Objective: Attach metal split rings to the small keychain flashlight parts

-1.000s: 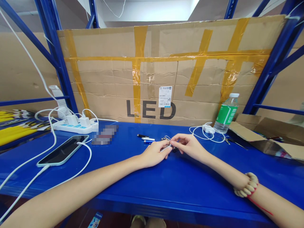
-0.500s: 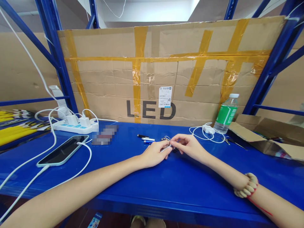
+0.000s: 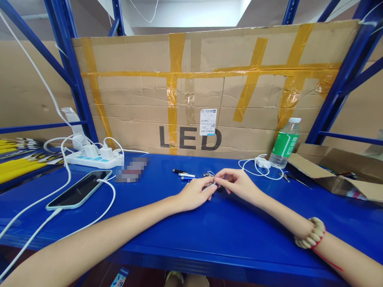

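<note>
At the middle of the blue tabletop [image 3: 167, 231], my left hand [image 3: 193, 195] is closed around a slim silvery stick [image 3: 208, 187] whose exact kind I cannot make out. My right hand [image 3: 239, 184] meets it from the other side, thumb and fingertips pinched at the stick's far end. Just behind the fingers lie small dark and metallic pieces with a thin loop [image 3: 210, 173], partly hidden by the hands. Left of those rest a black pen-like stick [image 3: 180, 171], a white one [image 3: 187, 175] and a blue one [image 3: 186, 179].
A phone [image 3: 79, 190] with white cables and a power strip [image 3: 95, 159] are on the left, near a blurred-out item [image 3: 132, 170]. Rightward stand a coiled white cable [image 3: 260, 165], a green-labelled bottle [image 3: 285, 143], tweezers [image 3: 300, 182] and an open carton [image 3: 344, 171]. Cardboard [image 3: 134, 103] closes the back.
</note>
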### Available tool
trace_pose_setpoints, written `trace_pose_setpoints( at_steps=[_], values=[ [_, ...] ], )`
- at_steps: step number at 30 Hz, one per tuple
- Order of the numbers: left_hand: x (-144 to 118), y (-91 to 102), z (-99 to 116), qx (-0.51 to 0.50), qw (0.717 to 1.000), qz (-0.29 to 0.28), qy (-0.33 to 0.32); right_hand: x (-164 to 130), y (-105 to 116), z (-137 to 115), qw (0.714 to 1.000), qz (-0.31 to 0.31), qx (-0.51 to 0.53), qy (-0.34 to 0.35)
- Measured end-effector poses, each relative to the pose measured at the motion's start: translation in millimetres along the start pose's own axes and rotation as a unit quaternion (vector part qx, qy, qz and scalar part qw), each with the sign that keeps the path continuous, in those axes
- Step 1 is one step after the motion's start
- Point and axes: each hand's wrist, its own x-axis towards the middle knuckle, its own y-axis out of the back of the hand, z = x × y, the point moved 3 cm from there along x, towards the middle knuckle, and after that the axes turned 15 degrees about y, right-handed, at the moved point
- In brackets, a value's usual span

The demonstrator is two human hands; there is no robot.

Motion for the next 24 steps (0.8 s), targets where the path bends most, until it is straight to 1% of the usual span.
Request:
trace_pose_setpoints(
  at_steps=[24],
  values=[
    [0.3, -0.6, -0.4, 0.009, 1.0, 0.001, -0.005, 0.3, -1.3, -1.0, 1.0, -0.005, 0.004, -0.002]
  ],
)
